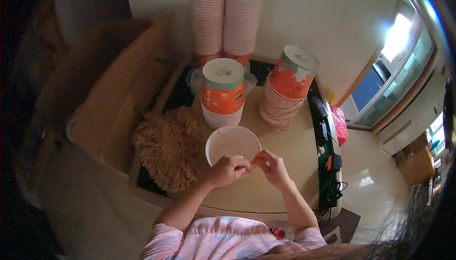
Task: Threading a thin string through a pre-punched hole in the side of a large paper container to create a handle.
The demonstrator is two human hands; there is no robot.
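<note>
I have the white paper tub (232,142) on the surface (280,191), mouth up, right in front of the wearer, with the left hand (231,169) and right hand (270,166) meeting at its near rim. Each grip is curled in, fingertips near each other, but I cannot tell whether either is clamped on the rim, on something thin, or on nothing. I'd judge the tub light and thin-walled, fairly stiff at the lip yet easy to dent lower down, so I'd take it by the rim or cradle its side without squeezing. Inside I make out only pale wall and a faint thin line. Just beyond stands an inverted tub stack (223,93), orange and white; to its right, another inverted stack (290,77) has strands hanging about its lower tubs. Two tall nested columns (224,24) stand at the back. On the left lie a shaggy tan fibre bundle (167,148), probably soft and prone to snagging, and a cardboard box (118,91) whose contents I can't make out.
</note>
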